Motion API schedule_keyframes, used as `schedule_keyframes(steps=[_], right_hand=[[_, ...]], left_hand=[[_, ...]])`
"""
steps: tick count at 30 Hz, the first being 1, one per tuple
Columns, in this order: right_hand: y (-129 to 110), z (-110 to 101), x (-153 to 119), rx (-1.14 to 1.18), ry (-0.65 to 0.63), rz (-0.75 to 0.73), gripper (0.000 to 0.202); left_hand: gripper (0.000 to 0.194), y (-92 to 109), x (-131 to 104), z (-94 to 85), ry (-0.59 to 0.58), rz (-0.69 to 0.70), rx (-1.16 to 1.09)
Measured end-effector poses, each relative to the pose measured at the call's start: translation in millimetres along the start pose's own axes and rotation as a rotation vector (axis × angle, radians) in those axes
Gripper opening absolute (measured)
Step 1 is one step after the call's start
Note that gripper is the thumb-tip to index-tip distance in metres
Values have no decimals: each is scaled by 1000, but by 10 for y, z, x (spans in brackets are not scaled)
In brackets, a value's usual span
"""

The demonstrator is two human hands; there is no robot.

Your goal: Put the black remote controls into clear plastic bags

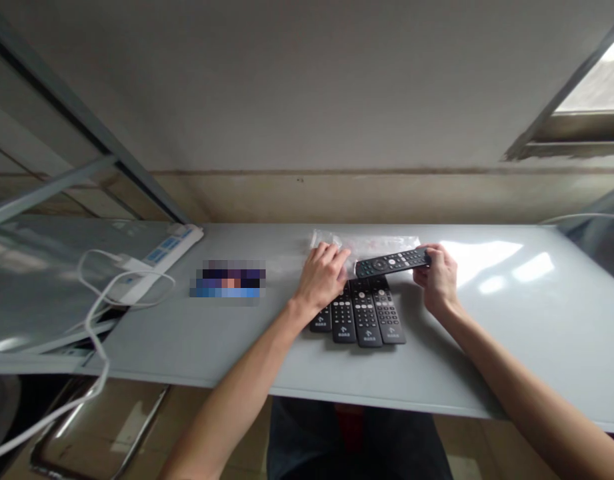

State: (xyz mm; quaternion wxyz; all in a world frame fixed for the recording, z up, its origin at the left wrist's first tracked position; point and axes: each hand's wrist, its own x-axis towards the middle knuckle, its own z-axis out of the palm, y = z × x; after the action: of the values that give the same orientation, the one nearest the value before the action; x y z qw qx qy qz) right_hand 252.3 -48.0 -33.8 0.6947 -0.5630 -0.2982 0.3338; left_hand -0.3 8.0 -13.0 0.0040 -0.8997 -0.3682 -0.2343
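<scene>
My right hand (438, 279) is closed around one end of a black remote control (393, 262), which it holds up at a slight tilt with the buttons showing. The remote's other end points left, close to my left hand (323, 272). Curled fingers of that left hand grip a clear plastic bag (351, 267) near the remote's tip; whether the tip is inside the plastic cannot be made out. Below both hands, several more black remote controls (368, 321) lie side by side on the grey table, their upper parts partly covered by the hand and the raised remote.
More clear plastic (387, 243) lies behind the remotes. A blurred-out flat object (229, 283) rests left of my arm. Further left are a white power strip (159, 260) and a white cable (89, 323). The grey table (507, 347) meets a wall at its back edge.
</scene>
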Motion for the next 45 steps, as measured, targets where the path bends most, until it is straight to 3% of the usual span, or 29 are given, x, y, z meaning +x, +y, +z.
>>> schedule_keyframes(steps=[9,14,17,20,23,27,31,37,45], right_hand=[[-68,52,-127,-104,-95,-128,14],[-120,229,-443,-106,-325,-78,35],[-127,361,-615,-131,-413,-58,48],[-153,386,-626,-115,-352,-97,52],[-202,276,-479,-82,-232,-150,51],[-256,86,-256,-14,-149,-183,45],[-259,56,-228,26,-144,-169,39],[-172,200,-465,-42,-262,-155,39],[-185,236,-619,-159,-415,-156,29]], left_hand=[[19,5,4,11,-9,-23,-16],[9,50,3,-24,-32,34,1],[14,111,0,-57,-69,126,17],[37,157,2,-84,-51,145,-8],[66,146,7,-85,21,115,-29],[75,51,1,-45,81,-10,9],[67,-35,-4,-7,83,-77,25],[25,31,-3,-9,13,-73,25],[15,105,-21,-36,48,-74,4]])
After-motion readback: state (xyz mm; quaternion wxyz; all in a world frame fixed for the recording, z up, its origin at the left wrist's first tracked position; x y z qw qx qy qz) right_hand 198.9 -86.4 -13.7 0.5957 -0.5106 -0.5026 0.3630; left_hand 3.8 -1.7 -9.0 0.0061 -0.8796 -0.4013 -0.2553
